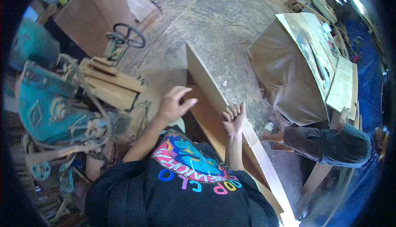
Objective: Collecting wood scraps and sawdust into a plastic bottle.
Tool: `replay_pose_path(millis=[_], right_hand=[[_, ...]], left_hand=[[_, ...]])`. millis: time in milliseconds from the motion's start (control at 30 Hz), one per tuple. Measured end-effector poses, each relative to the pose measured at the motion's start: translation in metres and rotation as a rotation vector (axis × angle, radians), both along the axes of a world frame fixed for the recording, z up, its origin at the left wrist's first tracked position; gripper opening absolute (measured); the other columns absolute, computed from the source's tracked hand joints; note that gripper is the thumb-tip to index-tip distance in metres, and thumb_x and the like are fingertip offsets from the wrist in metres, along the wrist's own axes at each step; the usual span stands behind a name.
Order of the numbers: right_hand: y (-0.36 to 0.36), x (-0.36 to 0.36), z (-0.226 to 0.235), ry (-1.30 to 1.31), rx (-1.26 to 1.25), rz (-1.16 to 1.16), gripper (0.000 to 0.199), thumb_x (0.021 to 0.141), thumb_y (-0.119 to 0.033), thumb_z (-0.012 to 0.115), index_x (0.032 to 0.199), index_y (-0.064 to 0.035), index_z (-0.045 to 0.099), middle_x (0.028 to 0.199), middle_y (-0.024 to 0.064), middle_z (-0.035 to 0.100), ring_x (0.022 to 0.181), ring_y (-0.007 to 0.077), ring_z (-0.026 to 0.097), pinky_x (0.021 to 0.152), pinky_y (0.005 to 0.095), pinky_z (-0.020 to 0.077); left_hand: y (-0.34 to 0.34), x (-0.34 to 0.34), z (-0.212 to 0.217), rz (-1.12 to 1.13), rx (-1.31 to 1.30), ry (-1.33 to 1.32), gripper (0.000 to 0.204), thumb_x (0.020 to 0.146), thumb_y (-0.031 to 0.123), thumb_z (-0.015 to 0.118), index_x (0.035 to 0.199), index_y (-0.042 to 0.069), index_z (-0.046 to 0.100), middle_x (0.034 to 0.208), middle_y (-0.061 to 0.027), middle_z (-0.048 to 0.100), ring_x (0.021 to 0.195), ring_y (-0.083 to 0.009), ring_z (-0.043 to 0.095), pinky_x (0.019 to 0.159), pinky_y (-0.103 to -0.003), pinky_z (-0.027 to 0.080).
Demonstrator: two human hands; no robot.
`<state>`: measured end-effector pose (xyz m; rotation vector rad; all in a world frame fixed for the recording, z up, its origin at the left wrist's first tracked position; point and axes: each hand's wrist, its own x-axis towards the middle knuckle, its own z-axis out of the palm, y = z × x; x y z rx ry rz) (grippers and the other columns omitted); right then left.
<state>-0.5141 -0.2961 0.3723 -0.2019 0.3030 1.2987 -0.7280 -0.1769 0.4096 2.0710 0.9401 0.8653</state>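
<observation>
A long wooden board assembly (pixel 205 76) runs slantwise in front of me, from the middle of the view to the lower right. Its pale panel stands on edge, and a reddish-brown board (pixel 208 124) lies along its inner side. My left hand (pixel 175 104) hovers above the near side of the assembly, thumb and fingers apart, with nothing in it. By the panel's upper edge is my right hand (pixel 233 119), its fingers curled in and its thumb pointing up. Whatever those curled fingers may hold is hidden. Whether this hand touches the panel I cannot tell.
A green machine (pixel 45 103) with a handwheel (pixel 129 36) beyond it stands at left. To the right is a covered workbench (pixel 280 66) with boards on top. Another person (pixel 330 144) bends there, a hand on a board. A cable (pixel 214 20) crosses the concrete floor.
</observation>
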Motion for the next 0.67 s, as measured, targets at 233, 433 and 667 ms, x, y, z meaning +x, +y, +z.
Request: replay_pose_path(millis=[233, 433, 667], right_hand=[[0.005, 0.099, -0.153, -0.291, -0.662, -0.208, 0.046, 0.095, -0.039, 0.051, 0.058, -0.0194, 0.031, 0.049, -0.0054, 0.021, 0.041, 0.0099, 0.019, 0.037, 0.0255, 0.0177], [0.062, 0.029, -0.184, -0.414, -0.998, 0.087, 0.032, 0.094, -0.034, 0.052, 0.070, -0.0137, 0.044, 0.056, 0.0023, 0.038, 0.049, 0.0173, 0.040, 0.045, 0.0313, 0.0335], [0.200, 0.059, -0.136, -0.325, -0.952, 0.262, 0.031, 0.097, -0.037, 0.047, 0.079, -0.0119, 0.044, 0.063, 0.0009, 0.036, 0.054, 0.0143, 0.034, 0.047, 0.0295, 0.0301]], left_hand=[[0.152, -0.057, -0.098, 0.028, -0.122, 0.502, 0.047, 0.082, 0.039, 0.066, 0.112, 0.002, 0.063, 0.113, -0.0186, 0.062, 0.101, -0.0335, 0.062, 0.088, -0.040, 0.047], [0.262, -0.097, -0.123, -0.038, -0.492, 0.555, 0.052, 0.080, 0.037, 0.067, 0.115, -0.001, 0.060, 0.110, -0.0217, 0.063, 0.105, -0.0350, 0.060, 0.090, -0.041, 0.046], [0.350, -0.109, -0.146, -0.205, -0.444, 0.713, 0.055, 0.081, 0.043, 0.066, 0.124, 0.009, 0.058, 0.129, -0.0243, 0.052, 0.133, -0.0300, 0.038, 0.110, -0.042, 0.027]])
